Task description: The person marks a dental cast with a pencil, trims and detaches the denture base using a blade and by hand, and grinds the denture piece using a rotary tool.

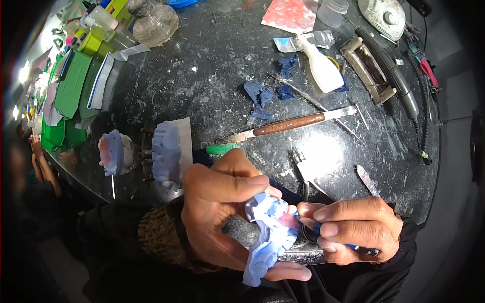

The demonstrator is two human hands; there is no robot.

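Note:
My left hand (222, 197) is closed around a light-blue dental cast (270, 247), thumb on its upper end and a finger under its lower end. A pink patch (289, 219) shows on the cast's right side. My right hand (361, 227) pinches a slim tool with blue and dark parts (308, 222), its front end at the pink patch. Fingers cover much of this tool, so its exact kind is unclear. Left of my left hand stand a blue dental cast on a white base (166, 151) and a smaller blue cast with a pink part (115, 151).
A wooden-handled plaster knife (290, 124) lies across the dusty black table (202, 76). Beyond it are torn blue scraps (258, 93), a white bottle (321, 65) and a dark handpiece (394, 76). Green boxes (73, 83) and a glass burner (151, 25) stand at left.

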